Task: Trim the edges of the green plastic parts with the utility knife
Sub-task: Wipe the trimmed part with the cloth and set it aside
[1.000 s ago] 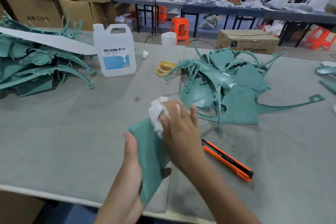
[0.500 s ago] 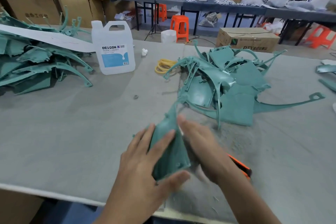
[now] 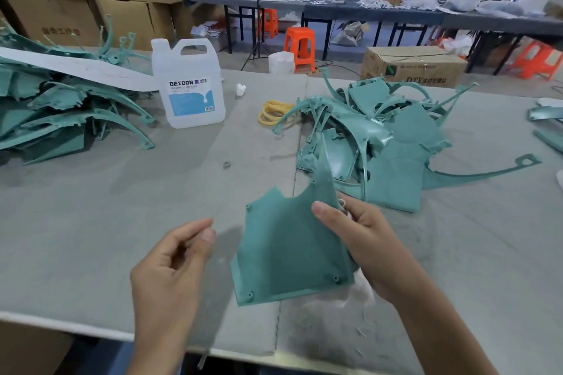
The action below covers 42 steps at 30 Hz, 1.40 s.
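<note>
- Since the grey table is the only firm backing in reach, the part is best laid flat on it before any cut, not trimmed in mid-air.
- At 9 to 10 o'clock lies one heap of green parts and at 2 to 3 o'clock a second heap. I cannot tell which is trimmed, so the finished piece needs a clear destination to keep the two apart.
- At 6 o'clock the green part in hand is raised off the table and tilted toward the camera. Its top edge is ragged around a scooped notch at 12 o'clock, and I judge that the trimming should start there.
- At 5 o'clock the right hand grips the part's right edge, thumb on the near face and fingers behind. A scrap of something white shows by those fingers.
- At 7 o'clock the left hand holds nothing, fingers loosely curled, just beside the part's left edge and not touching it. It looks best placed to take over holding the part, freeing the right hand for the blade.
- No knife shows in this view, so it must be found first. When it cuts, the blade should run away from the holding fingers in short shallow strokes.
</note>
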Tool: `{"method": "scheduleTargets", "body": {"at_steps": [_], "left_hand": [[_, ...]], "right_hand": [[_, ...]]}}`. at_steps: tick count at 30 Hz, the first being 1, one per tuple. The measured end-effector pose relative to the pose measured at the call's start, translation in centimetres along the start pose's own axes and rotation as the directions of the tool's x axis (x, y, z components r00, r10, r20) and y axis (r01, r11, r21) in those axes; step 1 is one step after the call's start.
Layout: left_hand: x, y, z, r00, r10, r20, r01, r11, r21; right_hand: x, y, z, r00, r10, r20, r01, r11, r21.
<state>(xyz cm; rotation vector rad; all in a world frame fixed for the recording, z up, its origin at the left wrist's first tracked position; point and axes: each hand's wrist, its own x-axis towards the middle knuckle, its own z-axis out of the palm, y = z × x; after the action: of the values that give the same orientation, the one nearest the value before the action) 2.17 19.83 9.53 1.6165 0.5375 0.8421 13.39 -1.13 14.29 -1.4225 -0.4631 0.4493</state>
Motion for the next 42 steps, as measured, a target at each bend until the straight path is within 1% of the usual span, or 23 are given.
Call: {"method": "scheduleTargets", "body": {"at_steps": [3, 5, 7, 9, 12, 15, 16, 18, 20, 21, 22, 24, 25, 26, 28, 29, 31, 32, 34, 36, 39, 41, 42], "left_hand": [[0.6, -0.5, 0.0, 0.980, -0.201, -0.004, 0.200, 0.974, -0.103], [0.7, -0.9, 0.1, 0.957, -0.290, -0.005, 0.287, 0.950, -0.119], [0.9, -1.2, 0.5, 0.947, -0.318, 0.032, 0.320, 0.945, -0.063], [0.9, -1.4, 0.7, 0.947, -0.297, 0.124, 0.301, 0.953, -0.014], [0.8, -1.1, 1.1, 0.937, -0.275, 0.215, 0.296, 0.952, -0.074], [0.4, -1.0, 1.3, 0.935, -0.290, 0.202, 0.315, 0.943, -0.106], [0.1, -0.8, 1.3, 0.923, -0.276, 0.267, 0.324, 0.932, -0.159], [-0.5, -0.1, 1.4, 0.835, -0.235, 0.497, 0.412, 0.866, -0.284], [-1.3, 0.9, 1.7, 0.709, -0.227, 0.667, 0.508, 0.821, -0.261], [-1.7, 1.4, 2.0, 0.677, -0.234, 0.698, 0.535, 0.808, -0.247], [-1.9, 1.7, 2.2, 0.671, -0.244, 0.700, 0.556, 0.790, -0.258], [-2.0, 2.2, 2.5, 0.693, -0.283, 0.664, 0.600, 0.737, -0.312], [-2.0, 2.3, 2.5, 0.701, -0.304, 0.645, 0.617, 0.712, -0.335], [-2.0, 2.4, 2.4, 0.714, -0.318, 0.624, 0.618, 0.705, -0.348], [-2.0, 2.4, 2.4, 0.737, -0.313, 0.599, 0.587, 0.735, -0.338], [-2.1, 2.4, 2.6, 0.739, -0.302, 0.602, 0.569, 0.758, -0.319], [-2.5, 2.7, 2.8, 0.711, -0.243, 0.660, 0.543, 0.786, -0.295], [-2.6, 2.8, 2.7, 0.696, -0.205, 0.689, 0.519, 0.806, -0.284], [-2.4, 2.9, 2.1, 0.656, -0.114, 0.746, 0.452, 0.851, -0.267], [-1.9, 3.2, 1.1, 0.606, -0.050, 0.794, 0.402, 0.880, -0.251], [-1.4, 3.6, 0.2, 0.521, 0.009, 0.853, 0.263, 0.950, -0.170], [-1.3, 3.7, -0.4, 0.466, 0.006, 0.885, 0.234, 0.963, -0.130], [-1.2, 3.8, -0.7, 0.432, -0.001, 0.902, 0.242, 0.963, -0.115]], "right_hand": [[0.0, 0.0, -0.9, 1.000, 0.023, 0.006, -0.023, 0.999, 0.030], [-0.1, -0.1, -1.2, 0.998, 0.050, 0.027, -0.052, 0.998, 0.043], [-0.1, 0.0, -1.4, 0.996, 0.063, 0.060, -0.067, 0.996, 0.058], [-0.2, 0.2, -1.5, 0.995, 0.055, 0.079, -0.060, 0.997, 0.057], [-0.2, 0.6, -1.6, 0.994, 0.040, 0.098, -0.043, 0.999, 0.027], [-0.3, 1.2, -1.8, 0.994, 0.027, 0.109, -0.030, 0.999, 0.028], [-0.4, 1.3, -1.8, 0.994, 0.029, 0.109, -0.033, 0.999, 0.038], [-0.4, 1.5, -1.7, 0.990, 0.020, 0.140, -0.025, 0.999, 0.036], [-0.4, 1.8, -1.0, 0.983, -0.016, 0.185, 0.017, 1.000, -0.004], [-0.4, 2.0, -0.5, 0.985, -0.047, 0.167, 0.057, 0.997, -0.054], [-0.2, 2.1, 0.0, 0.991, -0.083, 0.107, 0.097, 0.987, -0.126], [0.2, 2.2, 0.0, 0.980, -0.160, -0.116, 0.123, 0.953, -0.276], [0.2, 2.1, -0.5, 0.954, -0.197, -0.224, 0.127, 0.948, -0.291], [0.1, 1.9, -1.0, 0.931, -0.221, -0.291, 0.145, 0.955, -0.259], [-0.5, 1.6, -1.1, 0.916, -0.263, -0.303, 0.207, 0.957, -0.205], [-0.9, 1.7, -0.5, 0.909, -0.319, -0.270, 0.255, 0.935, -0.247], [-1.1, 2.0, 1.0, 0.882, -0.452, -0.134, 0.353, 0.821, -0.450], [-0.8, 2.3, 1.6, 0.883, -0.465, -0.064, 0.372, 0.776, -0.509], [0.1, 2.0, 2.4, 0.920, -0.392, 0.004, 0.346, 0.808, -0.477], [0.7, 1.6, 2.3, 0.939, -0.344, 0.019, 0.319, 0.849, -0.421], [1.4, 0.6, 2.1, 0.914, -0.402, -0.059, 0.344, 0.844, -0.411], [2.5, -0.2, 1.7, 0.902, -0.424, -0.084, 0.358, 0.840, -0.408], [3.4, -0.6, 1.3, 0.897, -0.427, -0.114, 0.335, 0.826, -0.454]]}}
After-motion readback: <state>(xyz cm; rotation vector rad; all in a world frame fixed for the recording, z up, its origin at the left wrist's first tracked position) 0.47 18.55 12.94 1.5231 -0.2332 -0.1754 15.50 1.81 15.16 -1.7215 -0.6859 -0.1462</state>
